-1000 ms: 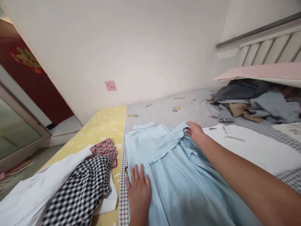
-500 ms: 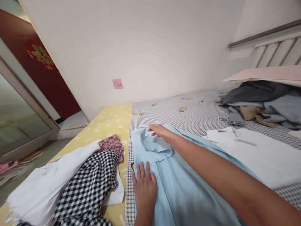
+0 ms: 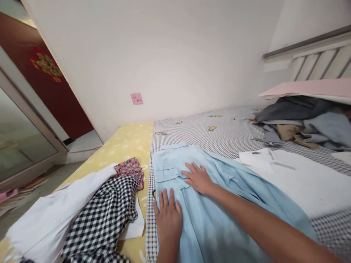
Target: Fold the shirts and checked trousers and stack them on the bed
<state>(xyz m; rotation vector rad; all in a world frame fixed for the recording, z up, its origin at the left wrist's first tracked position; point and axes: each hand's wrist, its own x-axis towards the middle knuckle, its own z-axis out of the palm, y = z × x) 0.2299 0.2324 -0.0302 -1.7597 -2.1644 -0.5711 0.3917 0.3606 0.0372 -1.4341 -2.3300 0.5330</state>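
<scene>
A light blue shirt lies on the checked bed sheet in front of me, its collar at the far end. My left hand rests flat on the shirt's left edge, fingers stretched forward. Farther up, my right hand presses flat on the cloth with its fingers spread. Between the hands and the collar run a few creases across the fabric. The near end of the shirt passes out of view at the bottom.
To the left lie a white garment, a black-and-white checked garment and a red patterned cloth. A white shirt is spread at right. Behind it sits a clothes pile under a pink board. A wall closes the far side.
My right hand has come down from near the collar onto the shirt's middle. The raised, bunched fold there now lies flatter, and the right side is spread wider. My left hand has stayed in place.
</scene>
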